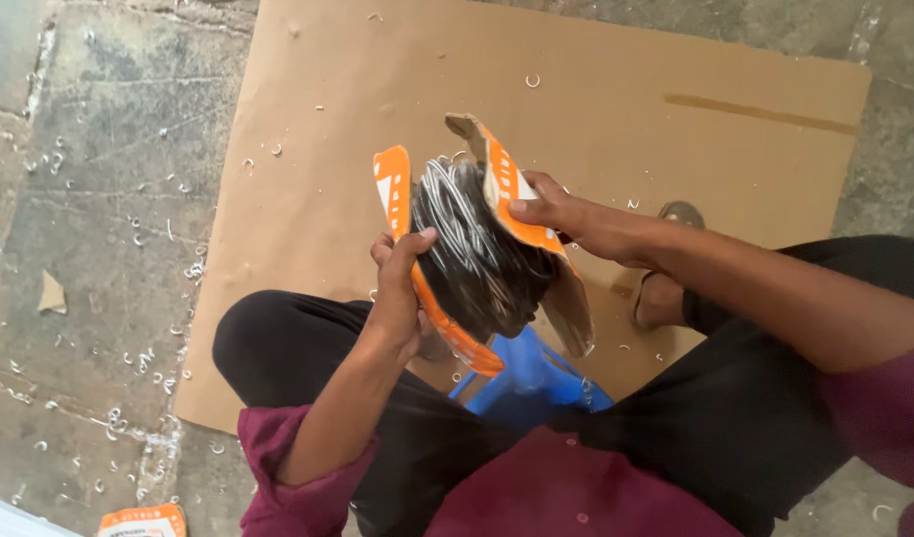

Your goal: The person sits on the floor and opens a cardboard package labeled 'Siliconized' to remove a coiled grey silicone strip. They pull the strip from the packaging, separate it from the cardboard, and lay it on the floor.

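Observation:
A coil of grey wire (477,254) sits between two round orange-and-white cardboard discs. My left hand (397,283) grips the near disc (392,194) from below, thumb over its edge against the wire. My right hand (561,214) holds the far disc (512,189), which is bent outward and shows brown cardboard on its back. The coil is held above my lap, over my black trousers (288,348). Both sleeves are maroon.
A large brown cardboard sheet (596,109) lies on the stained concrete floor (89,199), with small white curled scraps scattered over both. A blue plastic stool (527,383) shows between my legs. My sandalled foot (666,288) rests on the sheet. An orange label (144,520) lies at bottom left.

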